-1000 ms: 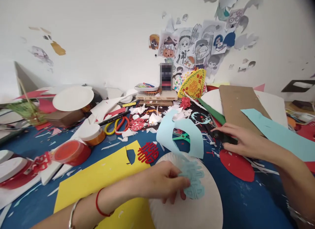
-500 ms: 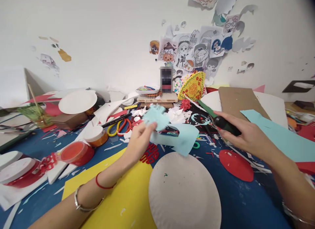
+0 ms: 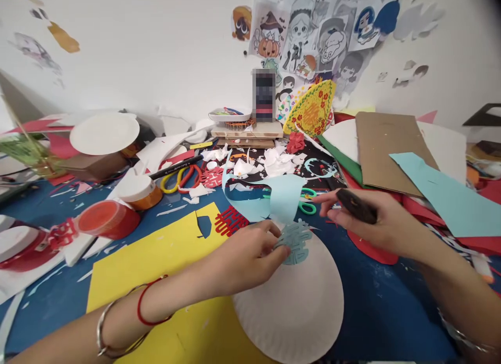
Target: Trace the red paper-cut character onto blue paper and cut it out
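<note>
My left hand (image 3: 250, 257) pinches a light blue paper cut-out (image 3: 296, 242) with an openwork pattern, over the upper part of a white paper plate (image 3: 291, 306). My right hand (image 3: 376, 220) is closed around a black-handled tool (image 3: 357, 206); its working end cannot be made out. Between the hands, a light blue paper remnant (image 3: 287, 193) with a cut opening lies just beyond the plate, partly over green-handled scissors (image 3: 307, 207). A red paper cut-out (image 3: 230, 220) rests near my left wrist, on the edge of a yellow sheet (image 3: 156, 262).
Paint jars (image 3: 108, 218) and red and yellow scissors handles (image 3: 190, 178) are to the left. White paper scraps (image 3: 277, 161) litter the back. Brown cardboard (image 3: 391, 150) and a light blue sheet (image 3: 450, 197) lie right. A phone-like device (image 3: 264, 95) stands at the wall.
My left hand has brought the light blue cut-out down and right to the plate. The light blue remnant is apart from that hand. My right hand, still holding the black-handled tool, has lowered slightly.
</note>
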### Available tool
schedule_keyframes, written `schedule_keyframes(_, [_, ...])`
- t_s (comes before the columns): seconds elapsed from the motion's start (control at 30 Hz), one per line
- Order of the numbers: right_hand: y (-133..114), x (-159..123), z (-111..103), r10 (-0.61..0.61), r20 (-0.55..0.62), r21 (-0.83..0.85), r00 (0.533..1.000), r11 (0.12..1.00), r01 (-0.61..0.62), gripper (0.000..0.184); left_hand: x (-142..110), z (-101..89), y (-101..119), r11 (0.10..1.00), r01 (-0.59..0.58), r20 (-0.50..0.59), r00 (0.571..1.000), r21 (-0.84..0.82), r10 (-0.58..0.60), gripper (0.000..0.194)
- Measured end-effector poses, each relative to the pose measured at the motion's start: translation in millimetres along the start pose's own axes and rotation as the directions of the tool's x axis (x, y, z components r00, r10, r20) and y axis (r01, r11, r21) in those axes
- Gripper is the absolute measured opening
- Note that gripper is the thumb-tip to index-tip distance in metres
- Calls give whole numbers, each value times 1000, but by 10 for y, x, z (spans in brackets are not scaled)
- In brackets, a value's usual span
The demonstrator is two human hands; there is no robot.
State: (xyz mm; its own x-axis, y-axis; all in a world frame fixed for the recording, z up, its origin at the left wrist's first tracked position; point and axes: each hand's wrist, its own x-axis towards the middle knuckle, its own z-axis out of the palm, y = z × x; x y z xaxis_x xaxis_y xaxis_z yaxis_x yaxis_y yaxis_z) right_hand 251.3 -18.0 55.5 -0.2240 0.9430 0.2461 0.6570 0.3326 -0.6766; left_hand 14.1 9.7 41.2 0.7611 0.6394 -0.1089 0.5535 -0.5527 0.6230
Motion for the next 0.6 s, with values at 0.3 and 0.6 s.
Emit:
schedule_keyframes(0.3, [-41, 39, 262, 144, 255, 76, 956, 983, -169, 29, 56, 7, -76, 960, -220, -84, 968, 174, 237, 27])
schedule_keyframes(0.6, [-16, 67, 354, 210, 351, 35, 913, 971, -237, 28, 203, -383, -445, 920, 184, -738, 659, 347, 147, 41])
